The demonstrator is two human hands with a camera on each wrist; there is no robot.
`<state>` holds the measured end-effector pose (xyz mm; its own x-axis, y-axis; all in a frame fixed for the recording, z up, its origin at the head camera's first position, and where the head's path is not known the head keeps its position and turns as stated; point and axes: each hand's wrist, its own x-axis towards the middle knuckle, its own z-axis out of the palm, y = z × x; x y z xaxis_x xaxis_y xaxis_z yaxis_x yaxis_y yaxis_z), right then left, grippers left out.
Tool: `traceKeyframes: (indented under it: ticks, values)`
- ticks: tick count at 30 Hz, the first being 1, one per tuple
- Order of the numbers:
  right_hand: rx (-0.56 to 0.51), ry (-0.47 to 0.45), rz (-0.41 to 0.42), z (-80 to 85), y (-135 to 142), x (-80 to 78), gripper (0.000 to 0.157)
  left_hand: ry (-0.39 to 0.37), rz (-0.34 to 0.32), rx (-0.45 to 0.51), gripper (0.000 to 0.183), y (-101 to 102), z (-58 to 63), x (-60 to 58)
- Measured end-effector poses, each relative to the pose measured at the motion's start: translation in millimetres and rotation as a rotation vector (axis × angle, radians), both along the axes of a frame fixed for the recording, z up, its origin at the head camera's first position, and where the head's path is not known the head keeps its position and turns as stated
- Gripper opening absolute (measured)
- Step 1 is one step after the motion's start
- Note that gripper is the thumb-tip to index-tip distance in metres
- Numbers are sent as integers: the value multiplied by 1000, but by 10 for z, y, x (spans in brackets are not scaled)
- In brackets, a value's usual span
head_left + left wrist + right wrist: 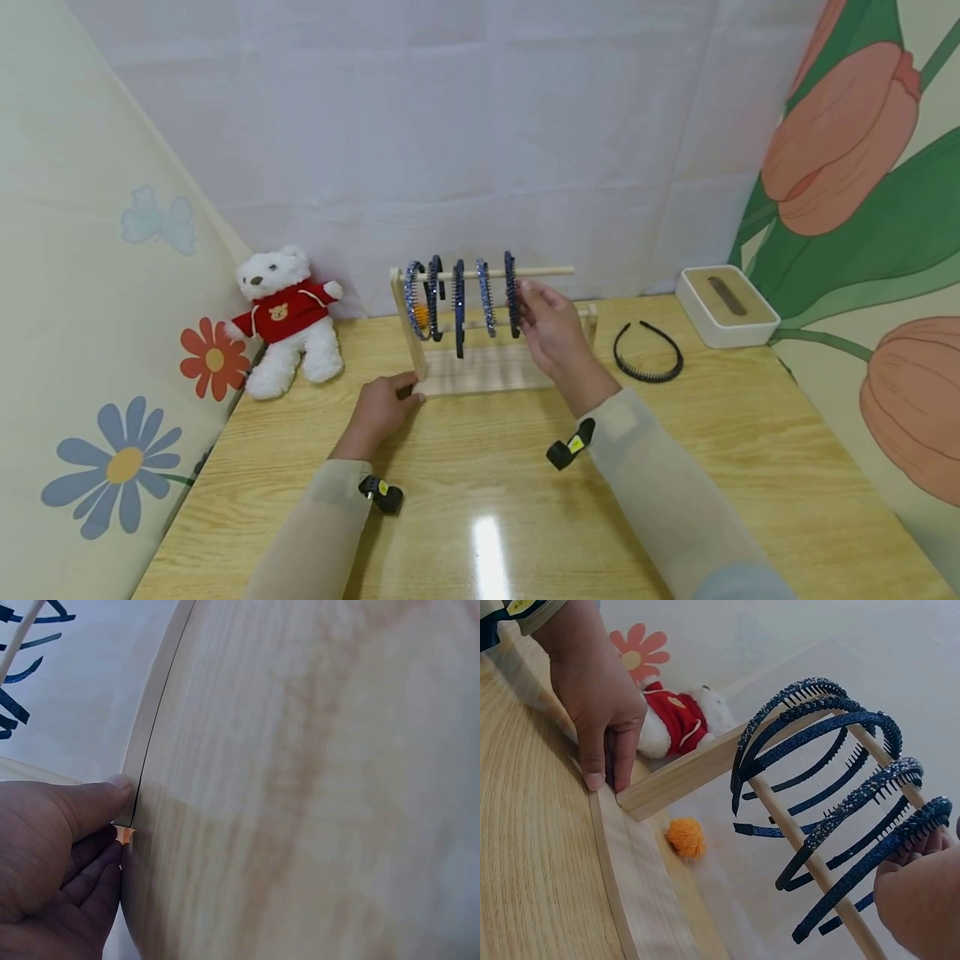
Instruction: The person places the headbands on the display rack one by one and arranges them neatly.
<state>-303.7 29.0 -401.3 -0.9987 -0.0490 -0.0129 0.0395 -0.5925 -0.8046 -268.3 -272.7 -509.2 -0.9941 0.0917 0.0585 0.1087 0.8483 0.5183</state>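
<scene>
A wooden rack [480,375] with two rods stands on the table, and several dark blue glittery headbands hang on its rods. My right hand [553,332] holds the rightmost headband [512,296] by its right side, fingers at its toothed inner face in the right wrist view. That headband [847,881] still loops around the rods there. My left hand [381,407] grips the rack's front left corner at the base, thumb and fingers either side of it. In the left wrist view the left thumb [105,802] presses on the base's edge.
A black toothed headband [649,377] lies on the table right of the rack. Beyond it sits a white box [731,333] with a wooden-looking top. A white teddy bear [288,312] in red sits at left. An orange ball [686,837] rests behind the base.
</scene>
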Motion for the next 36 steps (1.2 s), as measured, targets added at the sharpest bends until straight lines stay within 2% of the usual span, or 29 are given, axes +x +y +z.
traceKeyframes:
  ticks: [7, 11, 14, 18, 21, 26, 30, 33, 36]
  values:
    - [6, 1, -4, -40, 6, -6, 24, -15, 4, -4, 45, 6, 9, 5]
    - [99, 37, -27, -60, 66, 8, 29, -22, 8, -6, 45, 0, 17, 12]
    - [259, 103, -61, -89, 182, 22, 31, -25, 9, -5, 45, -4, 21, 15]
    - [525, 206, -106, -137, 448, 86, 35, -20, 8, 1, 45, -6, 17, 12]
    - [727, 288, -125, -210, 748, 188, 38, -21, 7, 8, 45, 1, 13, 9]
    - [1127, 407, -158, -447, 1395, 363, 37, -34, 0, 22, 45, 31, -20, 10]
    - [1373, 415, -145, -649, 1875, 432, 34, -32, 1, 29, 44, 28, -19, 1]
    - [1495, 400, -86, -746, 2151, 432, 39, -30, 4, 32, 44, 11, -7, -6]
    - [1566, 348, -10, -816, 2343, 400, 45, -31, -1, 29, 44, 3, -12, -4]
